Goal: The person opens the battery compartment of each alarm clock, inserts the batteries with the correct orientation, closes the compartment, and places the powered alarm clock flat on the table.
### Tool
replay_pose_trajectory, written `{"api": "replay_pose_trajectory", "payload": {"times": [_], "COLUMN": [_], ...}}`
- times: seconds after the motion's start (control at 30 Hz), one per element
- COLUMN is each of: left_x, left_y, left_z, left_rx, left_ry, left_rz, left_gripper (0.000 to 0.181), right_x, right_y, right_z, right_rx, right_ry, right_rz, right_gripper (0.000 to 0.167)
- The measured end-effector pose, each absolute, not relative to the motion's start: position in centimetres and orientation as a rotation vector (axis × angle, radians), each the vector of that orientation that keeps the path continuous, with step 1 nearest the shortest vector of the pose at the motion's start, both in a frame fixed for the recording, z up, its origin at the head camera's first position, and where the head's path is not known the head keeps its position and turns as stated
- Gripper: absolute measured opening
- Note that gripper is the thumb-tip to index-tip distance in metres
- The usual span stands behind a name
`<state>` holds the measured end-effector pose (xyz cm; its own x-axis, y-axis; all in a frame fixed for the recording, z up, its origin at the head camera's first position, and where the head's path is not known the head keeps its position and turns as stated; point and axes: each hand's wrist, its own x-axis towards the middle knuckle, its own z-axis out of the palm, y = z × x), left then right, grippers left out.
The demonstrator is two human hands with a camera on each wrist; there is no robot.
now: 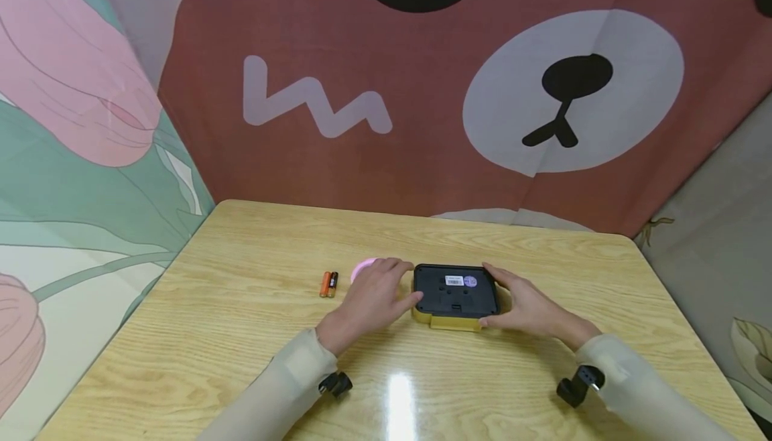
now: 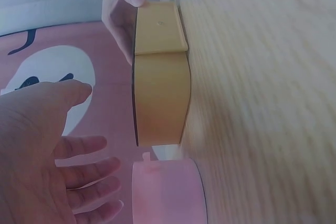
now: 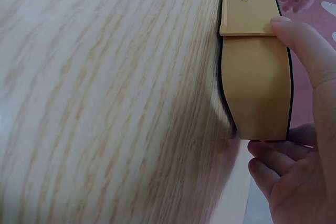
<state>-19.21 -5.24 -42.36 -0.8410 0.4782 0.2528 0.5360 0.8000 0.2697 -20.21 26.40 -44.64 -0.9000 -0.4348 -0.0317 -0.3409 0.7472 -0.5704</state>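
A yellow box with a black panel on top (image 1: pixel 455 293) lies on the table, a white label and a round purple sticker on the panel. My right hand (image 1: pixel 531 303) grips its right end, thumb at the front side (image 3: pixel 257 87) and fingers round the far side. Beside the left end is my left hand (image 1: pixel 374 297), its fingers spread and relaxed; in the left wrist view that hand (image 2: pixel 52 156) stands apart from the box's yellow side (image 2: pixel 160 98).
A pink round object (image 1: pixel 362 268), in the left wrist view a pink cylinder (image 2: pixel 168 192), stands behind my left hand. Two orange-and-black batteries (image 1: pixel 328 284) lie side by side to its left. A printed cloth (image 1: pixel 338 173) hangs behind the wooden table (image 1: pixel 241 260).
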Motion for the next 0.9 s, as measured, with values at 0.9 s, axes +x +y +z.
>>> {"api": "replay_pose_trajectory", "payload": {"times": [0.9], "left_x": [-20.9], "left_y": [-4.3], "left_z": [-42.1], "left_rx": [-0.837], "left_ry": [-2.965], "left_rz": [-0.451], "left_gripper": [0.068], "right_x": [-20.2], "right_y": [25.8], "right_z": [-45.0], "right_rx": [-0.592], "right_ry": [2.763], "right_rz": [-0.866], "right_gripper": [0.119]}}
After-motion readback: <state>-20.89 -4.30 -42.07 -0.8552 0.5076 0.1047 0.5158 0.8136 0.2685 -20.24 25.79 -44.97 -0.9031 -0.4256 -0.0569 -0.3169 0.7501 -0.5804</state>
